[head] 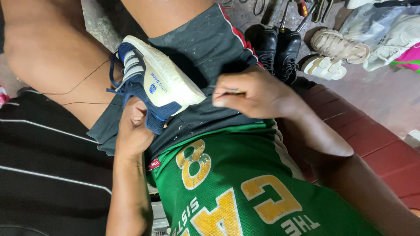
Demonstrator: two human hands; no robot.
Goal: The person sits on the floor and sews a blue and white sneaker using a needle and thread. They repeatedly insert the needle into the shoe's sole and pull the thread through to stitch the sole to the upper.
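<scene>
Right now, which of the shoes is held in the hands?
The blue sneaker with the white sole, on the lap: the left hand grips it. The black shoes and beige sandals sit untouched on the floor.

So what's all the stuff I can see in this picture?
sneaker: one, navy with white stripes and white sole, sole up on the lap
thread: one, dark, thin, trailing across the thigh
black shoes: a pair, on the floor
beige sandals: two, on the floor beside them
tools: several, top edge, kind unclear
red bench: one, at right
left hand: grips the sneaker's upper
right hand: pinches a thin needle-like tool beside the sole
</scene>
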